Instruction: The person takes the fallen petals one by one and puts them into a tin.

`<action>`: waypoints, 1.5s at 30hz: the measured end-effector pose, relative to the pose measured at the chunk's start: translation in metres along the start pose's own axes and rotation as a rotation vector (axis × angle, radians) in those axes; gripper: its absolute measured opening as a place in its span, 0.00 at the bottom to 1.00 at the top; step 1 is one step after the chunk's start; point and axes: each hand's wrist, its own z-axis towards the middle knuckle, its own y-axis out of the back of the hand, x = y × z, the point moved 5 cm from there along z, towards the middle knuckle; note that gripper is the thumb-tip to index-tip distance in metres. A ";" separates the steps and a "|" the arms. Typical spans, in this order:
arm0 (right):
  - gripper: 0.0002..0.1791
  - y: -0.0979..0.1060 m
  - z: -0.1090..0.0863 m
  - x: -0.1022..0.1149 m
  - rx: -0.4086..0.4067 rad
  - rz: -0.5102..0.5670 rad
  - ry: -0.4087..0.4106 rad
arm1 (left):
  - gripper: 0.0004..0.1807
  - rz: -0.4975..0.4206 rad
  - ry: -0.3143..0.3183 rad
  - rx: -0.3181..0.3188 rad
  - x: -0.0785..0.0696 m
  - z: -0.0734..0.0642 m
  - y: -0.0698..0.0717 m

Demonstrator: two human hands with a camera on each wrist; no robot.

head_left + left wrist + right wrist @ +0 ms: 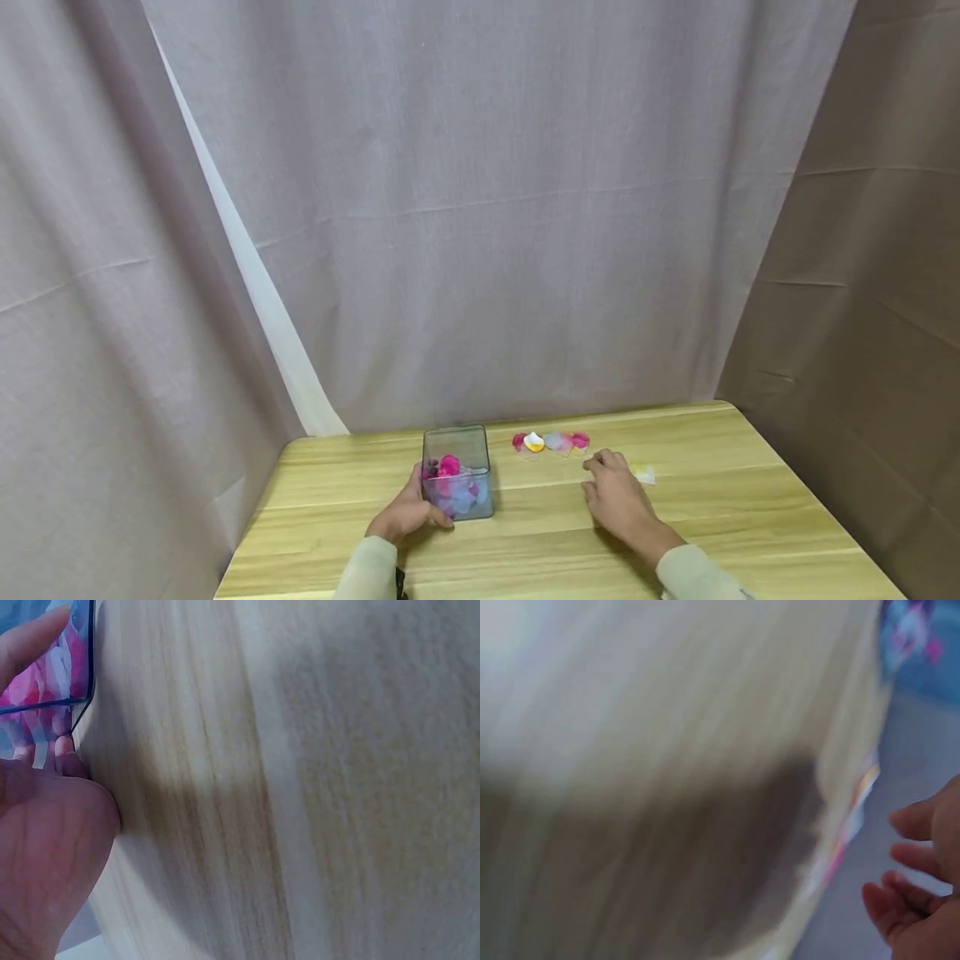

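Note:
A see-through plastic box (pixel 457 500) stands on the wooden table, with pink, purple and pale blue petal-like pieces (pixel 450 467) inside. My left hand (pixel 411 510) grips its near left corner, thumb along the front and the other fingers at the side. In the left wrist view, the thumb (pixel 34 645) lies across the box wall. My right hand (pixel 618 500) hovers over the table to the right, fingers loosely bent and nothing visible between them. Just beyond its fingertips lies a row of pink, white-yellow and pale blue petal-like pieces (pixel 558 442).
Beside the right hand lies a pale yellow-white piece (pixel 645 474), partly hidden by the hand. Grey curtains (pixel 525 250) hang behind the far edge of the table (pixel 337 483) and along its left side. A brown curtain (pixel 862 333) hangs along the right.

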 end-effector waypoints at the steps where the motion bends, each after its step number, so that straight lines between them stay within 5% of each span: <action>1: 0.19 -0.001 0.000 -0.016 0.021 -0.012 -0.037 | 0.68 0.004 0.002 -0.001 0.000 0.000 0.001; 5: 0.21 -0.001 0.001 -0.068 0.110 -0.036 -0.134 | 0.67 0.009 0.008 -0.005 0.000 0.001 0.003; 10: 0.17 -0.001 0.002 -0.100 0.162 -0.054 -0.126 | 0.67 0.004 0.008 -0.003 0.002 0.001 0.003; 17: 0.09 -0.002 0.004 -0.107 0.108 -0.142 -0.032 | 0.67 0.017 -0.004 -0.006 0.001 0.001 0.001; 26: 0.07 0.002 0.010 -0.106 0.092 -0.103 -0.055 | 0.65 0.024 -0.014 0.013 0.002 0.001 0.000; 33: 0.04 0.006 0.018 -0.069 -0.002 0.023 -0.060 | 0.64 0.010 -0.024 0.015 0.000 0.000 0.000; 39: 0.03 0.009 0.026 0.004 -0.161 0.067 0.097 | 0.64 0.016 -0.003 -0.002 0.002 -0.001 0.002; 45: 0.08 0.012 0.018 0.071 -0.216 0.107 0.208 | 0.65 0.018 0.001 -0.003 0.003 0.001 0.002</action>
